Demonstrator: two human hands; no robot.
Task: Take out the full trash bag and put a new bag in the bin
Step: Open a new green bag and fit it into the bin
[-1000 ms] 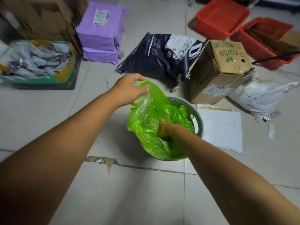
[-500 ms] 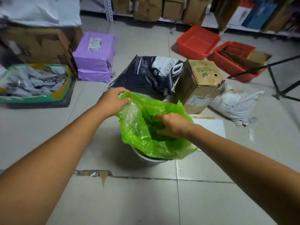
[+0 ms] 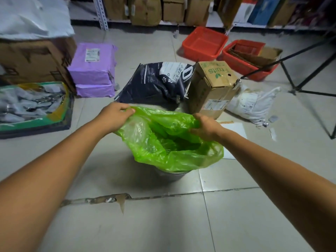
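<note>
A thin green plastic bag (image 3: pixel 163 142) hangs with its mouth spread wide over a small grey round bin (image 3: pixel 171 176) on the tiled floor. Only the near wall of the bin shows below the bag. My left hand (image 3: pixel 113 115) pinches the bag's far-left rim. My right hand (image 3: pixel 206 127) grips the right rim, fingers curled into the plastic. The bag's lower part drops into the bin, and its inside looks dark green with nothing visible in it.
Behind the bin lie a dark printed sack (image 3: pixel 158 82) and a cardboard fruit box (image 3: pixel 211 88). Purple parcels (image 3: pixel 92 70) sit at left, red crates (image 3: pixel 204 43) at back right, a white sack (image 3: pixel 252 104) and black stand legs (image 3: pixel 309 91) at right.
My right hand has come up out of the bag and taken its right rim. Both hands have pulled the mouth wider. The view has tilted up, so the shelves now show.
</note>
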